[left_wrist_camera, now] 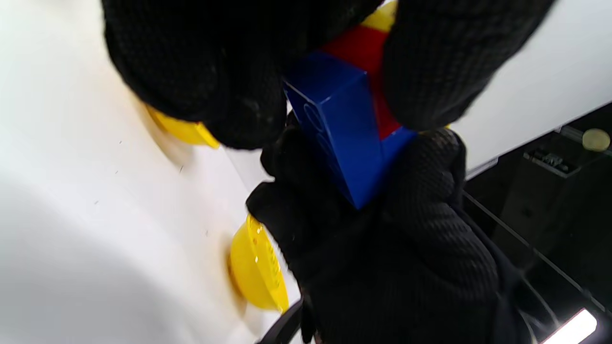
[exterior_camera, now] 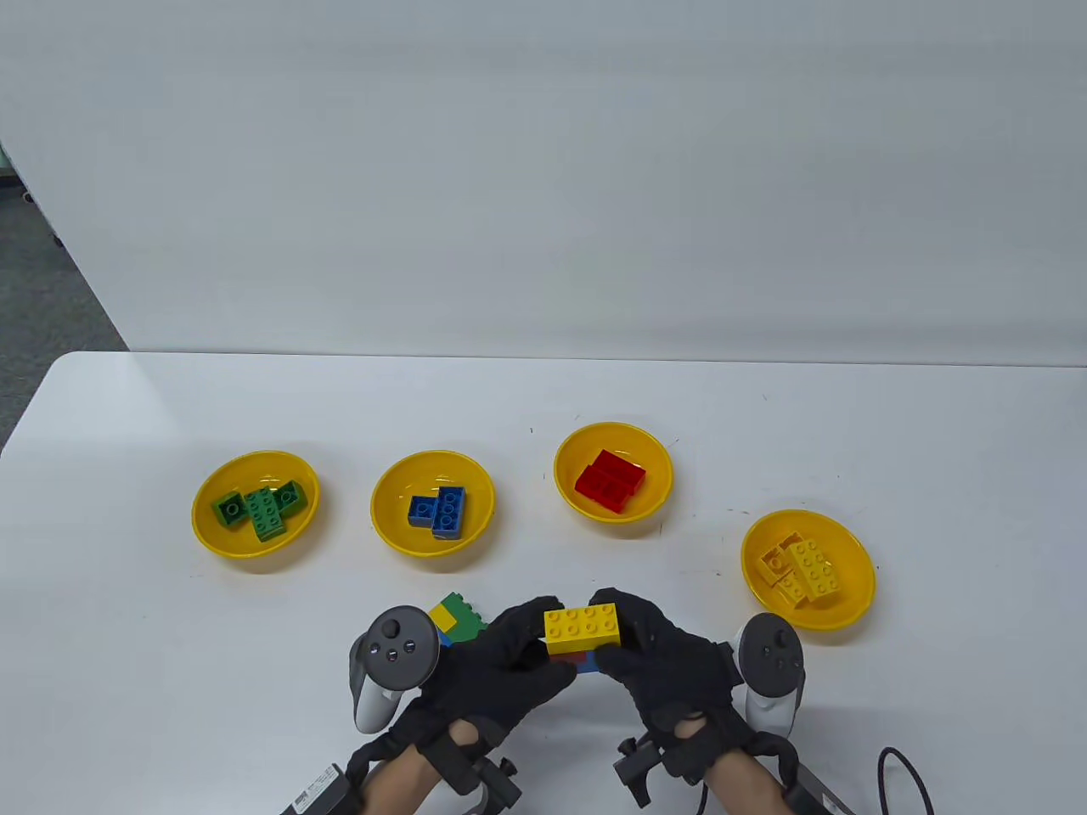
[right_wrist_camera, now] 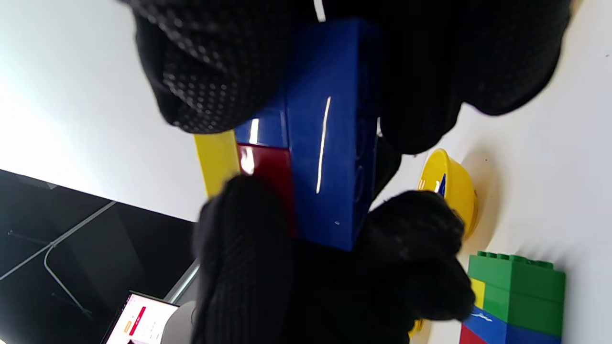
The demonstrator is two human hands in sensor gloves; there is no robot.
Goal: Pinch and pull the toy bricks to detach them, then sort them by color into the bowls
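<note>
Both gloved hands hold one small stack just above the table's front edge. A yellow brick (exterior_camera: pixel 582 626) is on top, with a red brick (right_wrist_camera: pixel 267 167) under it and a blue brick (left_wrist_camera: pixel 344 129) at the bottom. My left hand (exterior_camera: pixel 543 643) grips the stack's left end, fingers curled round it. The right hand (exterior_camera: pixel 613 630) pinches the right end between fingers and thumb. A second stack (exterior_camera: pixel 457 620) of green, yellow and blue bricks stands on the table just left of my left hand.
Four yellow bowls stand in a row behind the hands: one with green bricks (exterior_camera: pixel 204 526), one with blue bricks (exterior_camera: pixel 386 526), one with red bricks (exterior_camera: pixel 569 492), and at the right one with yellow bricks (exterior_camera: pixel 858 594). A black cable (exterior_camera: pixel 900 764) lies at the front right.
</note>
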